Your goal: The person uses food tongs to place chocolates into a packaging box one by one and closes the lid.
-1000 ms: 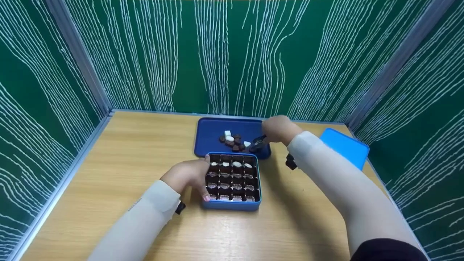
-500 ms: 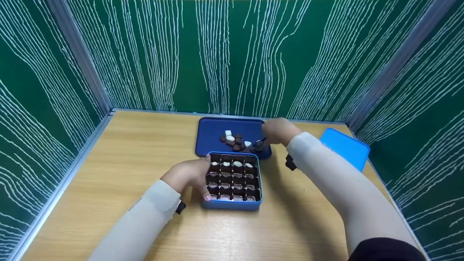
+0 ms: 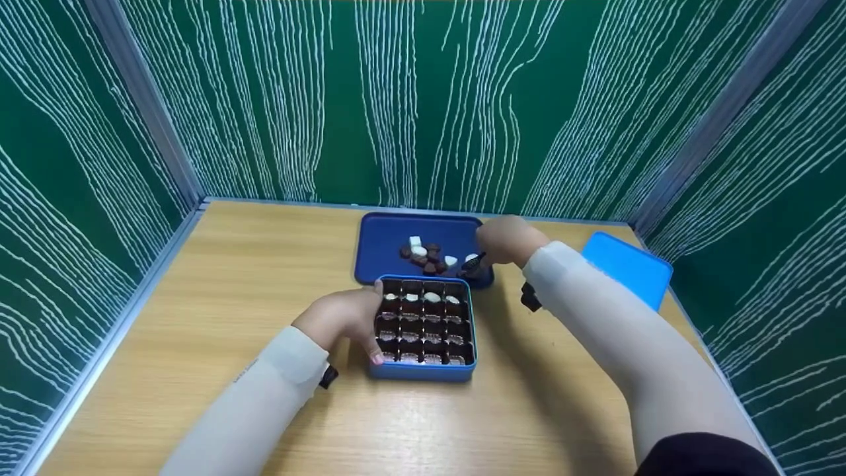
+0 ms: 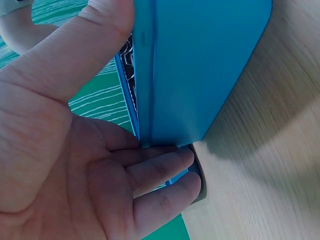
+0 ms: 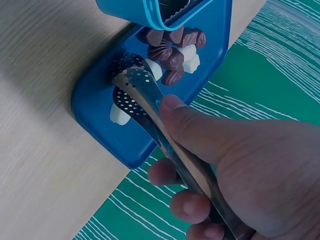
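Observation:
My left hand (image 3: 347,317) grips the left side of a blue square box (image 3: 423,373), thumb at the near corner and fingers at the far one. Inside it, a dark brown divided insert (image 3: 421,327) carries several white chocolates (image 3: 432,297) in its far row. My right hand (image 3: 507,239) holds metal serving tongs (image 5: 155,120) with perforated ends, low over a dark blue tray (image 3: 383,228). In the right wrist view, a white chocolate (image 5: 119,115) lies beside the lower tong end; whether they touch, I cannot tell. Brown chocolates (image 5: 172,59) and other white pieces lie clustered on the tray.
A bright blue lid (image 3: 628,271) lies at the right of the wooden table (image 3: 264,258), behind my right forearm. Green panels with white streaks (image 3: 423,99) border the table at the back and sides. The box stands just in front of the tray.
The tongs have turned slightly in my right hand, and a white chocolate now shows beside their ends. My left hand and the box have stayed in place.

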Demonstrator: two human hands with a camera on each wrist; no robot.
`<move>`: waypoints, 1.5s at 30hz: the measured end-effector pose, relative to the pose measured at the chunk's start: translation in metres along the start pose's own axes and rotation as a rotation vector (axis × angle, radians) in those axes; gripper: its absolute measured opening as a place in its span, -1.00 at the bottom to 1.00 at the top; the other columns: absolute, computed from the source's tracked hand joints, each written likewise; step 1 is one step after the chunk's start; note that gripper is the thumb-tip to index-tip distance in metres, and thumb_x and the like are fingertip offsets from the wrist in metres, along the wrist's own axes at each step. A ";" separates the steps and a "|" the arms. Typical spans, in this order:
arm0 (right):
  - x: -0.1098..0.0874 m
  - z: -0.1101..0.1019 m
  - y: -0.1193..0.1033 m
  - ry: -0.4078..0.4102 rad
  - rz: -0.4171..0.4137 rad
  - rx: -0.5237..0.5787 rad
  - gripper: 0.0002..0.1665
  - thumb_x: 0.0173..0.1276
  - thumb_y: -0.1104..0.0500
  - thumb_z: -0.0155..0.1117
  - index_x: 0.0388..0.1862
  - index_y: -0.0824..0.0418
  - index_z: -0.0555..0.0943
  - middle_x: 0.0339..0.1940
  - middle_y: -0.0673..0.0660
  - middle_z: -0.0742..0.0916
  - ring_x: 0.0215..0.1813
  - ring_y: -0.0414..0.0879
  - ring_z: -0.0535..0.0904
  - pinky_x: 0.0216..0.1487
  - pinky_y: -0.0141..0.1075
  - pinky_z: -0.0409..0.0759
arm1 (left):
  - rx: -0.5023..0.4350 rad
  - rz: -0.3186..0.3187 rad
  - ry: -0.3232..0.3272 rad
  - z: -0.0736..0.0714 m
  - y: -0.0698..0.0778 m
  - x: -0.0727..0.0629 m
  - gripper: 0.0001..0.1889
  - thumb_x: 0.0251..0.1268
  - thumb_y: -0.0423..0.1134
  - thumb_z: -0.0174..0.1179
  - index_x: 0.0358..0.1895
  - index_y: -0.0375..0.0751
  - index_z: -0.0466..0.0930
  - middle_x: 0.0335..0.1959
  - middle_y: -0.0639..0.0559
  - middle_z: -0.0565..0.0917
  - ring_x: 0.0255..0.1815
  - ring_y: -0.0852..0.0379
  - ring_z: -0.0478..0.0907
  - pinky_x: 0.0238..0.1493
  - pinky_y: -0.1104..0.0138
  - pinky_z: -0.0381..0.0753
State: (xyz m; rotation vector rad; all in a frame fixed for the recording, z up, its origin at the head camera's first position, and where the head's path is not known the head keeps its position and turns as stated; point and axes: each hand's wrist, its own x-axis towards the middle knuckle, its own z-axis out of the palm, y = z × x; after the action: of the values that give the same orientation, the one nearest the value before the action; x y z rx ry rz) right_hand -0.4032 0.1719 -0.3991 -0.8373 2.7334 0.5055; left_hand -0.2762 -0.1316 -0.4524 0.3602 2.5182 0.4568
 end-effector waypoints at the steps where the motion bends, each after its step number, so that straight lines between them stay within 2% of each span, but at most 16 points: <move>1: -0.001 -0.001 0.001 0.005 0.001 0.003 -0.57 0.54 -0.09 0.60 -0.39 0.12 0.66 -0.45 -0.04 0.60 -0.37 -0.11 0.45 -0.25 -0.14 0.64 | -0.002 0.001 -0.001 0.000 0.000 0.000 0.75 -0.17 0.11 0.86 0.89 -0.29 -0.38 0.93 -0.30 -0.04 0.89 -0.32 0.13 0.91 -0.14 0.19; 4: -0.007 -0.004 0.003 0.013 0.018 0.036 -0.56 0.53 -0.17 0.60 -0.32 0.15 0.73 -0.41 0.00 0.69 -0.35 -0.09 0.52 -0.15 -0.09 0.74 | -0.008 0.004 -0.001 0.000 0.000 -0.001 0.75 -0.17 0.10 0.86 0.89 -0.30 -0.39 0.92 -0.31 -0.05 0.90 -0.33 0.10 0.92 -0.14 0.15; 7: -0.016 -0.012 0.004 0.031 0.042 0.073 -0.52 0.53 -0.20 0.59 -0.16 0.22 0.82 -0.33 0.06 0.81 -0.31 -0.04 0.61 -0.03 -0.04 0.81 | -0.010 0.007 -0.002 0.000 0.000 -0.001 0.75 -0.17 0.09 0.87 0.88 -0.31 -0.39 0.92 -0.31 -0.06 0.90 -0.33 0.08 0.92 -0.15 0.14; 10: -0.026 -0.022 0.003 0.038 0.050 0.097 -0.52 0.58 -0.17 0.56 -0.08 0.27 0.85 -0.30 0.12 0.85 -0.31 0.00 0.63 -0.09 -0.10 0.74 | -0.011 0.011 0.001 0.001 -0.001 0.000 0.76 -0.18 0.09 0.87 0.88 -0.31 -0.40 0.92 -0.32 -0.07 0.90 -0.34 0.07 0.92 -0.16 0.13; 13: -0.039 -0.033 -0.001 0.055 0.024 0.078 -0.56 0.60 -0.14 0.55 -0.10 0.25 0.85 -0.37 0.09 0.82 -0.36 -0.03 0.60 -0.22 -0.20 0.59 | -0.014 0.011 0.002 0.001 -0.001 0.000 0.76 -0.19 0.10 0.86 0.88 -0.30 -0.41 0.92 -0.32 -0.08 0.90 -0.34 0.08 0.92 -0.16 0.13; 17: -0.054 -0.044 -0.014 0.052 -0.047 0.004 -0.61 0.59 -0.12 0.56 -0.26 0.18 0.84 -0.49 0.01 0.74 -0.44 -0.10 0.53 -0.36 -0.27 0.48 | -0.019 0.011 0.002 0.000 -0.002 0.000 0.76 -0.19 0.09 0.86 0.88 -0.29 -0.41 0.92 -0.31 -0.09 0.90 -0.34 0.08 0.92 -0.17 0.13; 23: -0.068 -0.045 -0.042 0.006 -0.136 -0.040 -0.53 0.53 -0.19 0.60 -0.44 0.09 0.74 -0.59 -0.06 0.60 -0.49 -0.14 0.44 -0.45 -0.28 0.39 | -0.016 0.011 0.008 0.000 -0.003 0.000 0.75 -0.18 0.08 0.87 0.89 -0.30 -0.39 0.92 -0.31 -0.08 0.90 -0.33 0.08 0.92 -0.16 0.13; 26: -0.071 -0.042 -0.052 -0.011 -0.159 -0.058 -0.51 0.54 -0.15 0.60 -0.49 0.06 0.65 -0.58 -0.09 0.52 -0.47 -0.15 0.38 -0.43 -0.26 0.34 | -0.002 0.018 0.013 0.000 -0.004 0.000 0.75 -0.18 0.10 0.87 0.88 -0.33 -0.37 0.92 -0.32 -0.06 0.90 -0.34 0.10 0.91 -0.16 0.16; 29: -0.071 -0.041 -0.061 -0.019 -0.150 -0.091 -0.50 0.54 -0.12 0.61 -0.51 0.05 0.59 -0.58 -0.09 0.50 -0.46 -0.15 0.38 -0.43 -0.25 0.35 | 0.011 0.022 0.017 0.002 -0.004 0.001 0.75 -0.19 0.12 0.86 0.88 -0.35 -0.37 0.92 -0.33 -0.04 0.90 -0.34 0.10 0.91 -0.15 0.16; 35: -0.068 -0.048 -0.079 -0.058 -0.096 -0.145 -0.52 0.51 -0.11 0.62 -0.49 0.06 0.61 -0.61 -0.09 0.51 -0.49 -0.15 0.40 -0.44 -0.25 0.44 | -0.005 0.020 0.020 0.003 -0.005 0.001 0.74 -0.18 0.10 0.87 0.88 -0.34 -0.35 0.92 -0.33 -0.03 0.90 -0.32 0.11 0.92 -0.12 0.17; 39: -0.065 -0.052 -0.089 -0.074 -0.093 -0.203 -0.51 0.50 -0.12 0.64 -0.49 0.06 0.61 -0.62 -0.09 0.49 -0.49 -0.16 0.38 -0.45 -0.25 0.47 | -0.024 0.021 0.018 0.003 -0.004 0.001 0.74 -0.18 0.08 0.88 0.89 -0.33 -0.35 0.92 -0.33 -0.03 0.91 -0.31 0.08 0.93 -0.12 0.13; 42: -0.064 -0.055 -0.095 -0.067 -0.115 -0.263 -0.49 0.52 -0.07 0.61 -0.53 0.04 0.55 -0.64 -0.09 0.45 -0.51 -0.16 0.34 -0.50 -0.27 0.41 | -0.033 0.021 0.016 0.003 -0.004 0.001 0.75 -0.19 0.07 0.88 0.89 -0.31 -0.37 0.92 -0.32 -0.05 0.91 -0.32 0.06 0.93 -0.14 0.10; 45: -0.061 -0.057 -0.102 -0.068 -0.133 -0.313 -0.44 0.57 0.05 0.52 -0.59 0.02 0.42 -0.67 -0.09 0.37 -0.55 -0.16 0.27 -0.54 -0.29 0.27 | -0.036 0.020 0.016 0.003 -0.004 0.001 0.75 -0.18 0.06 0.87 0.89 -0.29 -0.38 0.92 -0.30 -0.06 0.91 -0.32 0.05 0.93 -0.14 0.10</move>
State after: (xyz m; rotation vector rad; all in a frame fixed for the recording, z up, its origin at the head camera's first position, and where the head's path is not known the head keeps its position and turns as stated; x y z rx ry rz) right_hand -0.3019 0.1003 -0.3535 -1.0448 2.5509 0.9313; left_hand -0.2762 -0.1345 -0.4566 0.3691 2.5203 0.5145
